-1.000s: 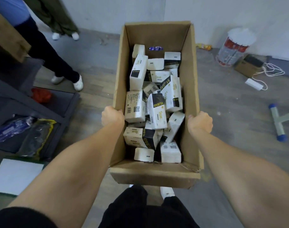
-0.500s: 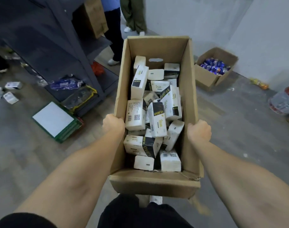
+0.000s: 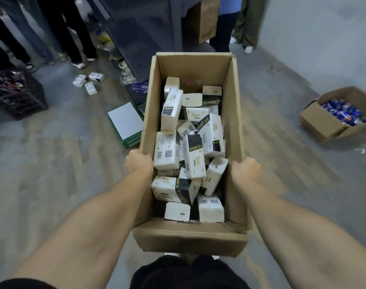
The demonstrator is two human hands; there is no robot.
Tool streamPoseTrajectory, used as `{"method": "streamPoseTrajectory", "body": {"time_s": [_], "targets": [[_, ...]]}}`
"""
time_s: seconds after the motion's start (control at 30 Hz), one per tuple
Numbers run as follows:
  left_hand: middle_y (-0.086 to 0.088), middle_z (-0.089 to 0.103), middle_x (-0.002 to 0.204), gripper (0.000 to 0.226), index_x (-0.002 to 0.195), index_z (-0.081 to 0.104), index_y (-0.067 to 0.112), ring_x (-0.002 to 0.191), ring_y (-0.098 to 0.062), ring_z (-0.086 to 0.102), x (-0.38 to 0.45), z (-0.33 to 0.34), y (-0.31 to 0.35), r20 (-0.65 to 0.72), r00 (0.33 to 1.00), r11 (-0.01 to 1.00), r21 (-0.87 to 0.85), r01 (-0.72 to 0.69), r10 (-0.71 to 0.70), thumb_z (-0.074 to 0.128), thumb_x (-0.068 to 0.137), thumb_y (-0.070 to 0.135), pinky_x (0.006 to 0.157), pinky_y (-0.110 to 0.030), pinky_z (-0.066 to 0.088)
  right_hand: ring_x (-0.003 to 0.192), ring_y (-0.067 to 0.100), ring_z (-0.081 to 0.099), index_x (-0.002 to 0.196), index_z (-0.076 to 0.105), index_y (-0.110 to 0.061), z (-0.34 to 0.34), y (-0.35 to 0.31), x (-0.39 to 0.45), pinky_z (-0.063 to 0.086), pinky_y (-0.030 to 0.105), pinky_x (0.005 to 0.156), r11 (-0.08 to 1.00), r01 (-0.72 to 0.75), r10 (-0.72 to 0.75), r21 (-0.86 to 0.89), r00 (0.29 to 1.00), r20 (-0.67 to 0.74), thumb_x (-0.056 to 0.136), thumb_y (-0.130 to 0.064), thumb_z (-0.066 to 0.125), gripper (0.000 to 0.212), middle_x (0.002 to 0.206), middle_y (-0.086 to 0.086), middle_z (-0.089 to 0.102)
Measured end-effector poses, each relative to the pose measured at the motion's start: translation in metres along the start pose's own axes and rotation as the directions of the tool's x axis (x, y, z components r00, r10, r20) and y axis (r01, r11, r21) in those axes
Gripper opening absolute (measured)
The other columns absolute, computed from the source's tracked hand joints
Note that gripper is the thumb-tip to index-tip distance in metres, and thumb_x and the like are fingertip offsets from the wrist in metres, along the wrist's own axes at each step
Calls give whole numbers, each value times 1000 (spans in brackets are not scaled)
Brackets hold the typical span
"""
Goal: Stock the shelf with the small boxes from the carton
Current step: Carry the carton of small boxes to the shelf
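The light is soft and even, rather dim, with a cool grey tone. No lamp or window is visible, so its source cannot be told. Shadows are weak: the inside of the carton (image 3: 233, 113) is darker near its bottom, and the dark shelf (image 3: 136, 36) at the top loses its detail in shade. No strong glare appears; the white boxes (image 3: 193, 155) look bright but keep their print readable. The centre is sharpest. Toward the edges the floor (image 3: 52, 163) is smeared by motion blur, and the smaller carton (image 3: 324, 126) at the right is soft. The wide lens bends straight lines and stretches the forearms at the lower corners.
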State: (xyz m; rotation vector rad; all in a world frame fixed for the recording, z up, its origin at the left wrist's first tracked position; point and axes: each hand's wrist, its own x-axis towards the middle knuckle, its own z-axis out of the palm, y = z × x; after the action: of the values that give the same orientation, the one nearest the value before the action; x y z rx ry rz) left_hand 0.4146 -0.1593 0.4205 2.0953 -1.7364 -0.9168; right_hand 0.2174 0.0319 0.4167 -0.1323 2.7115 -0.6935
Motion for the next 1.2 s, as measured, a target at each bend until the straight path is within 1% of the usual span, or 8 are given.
{"method": "streamPoseTrajectory", "body": {"time_s": [0.17,0.3,0.4,0.63,0.73,0.87,1.03,1.2], "targets": [[-19,70,103,24,102,70,5,97,-39,65,13,-43,-57,-60,993,993,-52,101,-104,68,86,23,83,-42,54,106,38,61,104,66,-1,30,-27,-40,48,37,82,993,103,-98,-54,992,79,92,-21,61,25,108,21,67],[-22,68,103,19,100,68,1,99,-41,63,9,-75,-93,-110,971,975,-96,202,-212,66,87,15,76,-37,45,104,38,61,104,64,-2,52,-47,-65,47,37,79,973,215,-199,-82,966,167,92,-21,59,23,107,20,66],[-22,68,104,19,100,68,1,100,-40,63,3,-97,-119,-159,943,954,-118,275,-292,66,88,16,73,-35,41,104,37,61,104,64,-1,68,-64,-83,40,32,73,949,302,-274,-95,934,230,93,-20,58,23,107,19,66],[-22,69,105,23,102,68,2,101,-39,63,-7,-142,-180,-244,863,894,-197,403,-442,68,85,18,81,-38,50,107,36,61,108,65,-4,98,-102,-129,48,37,81,866,484,-422,-122,841,338,93,-23,59,25,111,18,65],[-20,68,107,25,104,69,3,101,-38,64,-10,-159,-198,-262,838,876,-211,434,-479,68,85,20,74,-34,45,107,37,60,108,65,-4,110,-115,-146,48,38,81,841,531,-459,-109,805,376,92,-22,59,25,109,19,66],[-18,69,106,24,103,69,4,101,-37,64,-5,-180,-216,-276,818,862,-223,455,-504,67,86,22,74,-35,45,107,38,61,112,64,-5,121,-131,-167,48,38,82,815,564,-477,-131,782,402,93,-23,56,28,111,19,65],[-20,68,113,31,112,67,2,108,-38,63,11,-203,-235,-304,809,864,-220,454,-503,66,87,21,86,-37,47,106,37,62,111,65,-3,137,-149,-196,48,37,83,801,583,-501,-136,777,382,93,-24,58,29,110,18,67],[-18,69,105,23,102,68,4,100,-37,64,27,-224,-245,-291,829,877,-205,434,-478,66,87,21,74,-33,42,105,38,62,109,66,-2,149,-165,-214,48,37,84,809,577,-508,-114,783,359,92,-23,58,28,108,18,67]]}}
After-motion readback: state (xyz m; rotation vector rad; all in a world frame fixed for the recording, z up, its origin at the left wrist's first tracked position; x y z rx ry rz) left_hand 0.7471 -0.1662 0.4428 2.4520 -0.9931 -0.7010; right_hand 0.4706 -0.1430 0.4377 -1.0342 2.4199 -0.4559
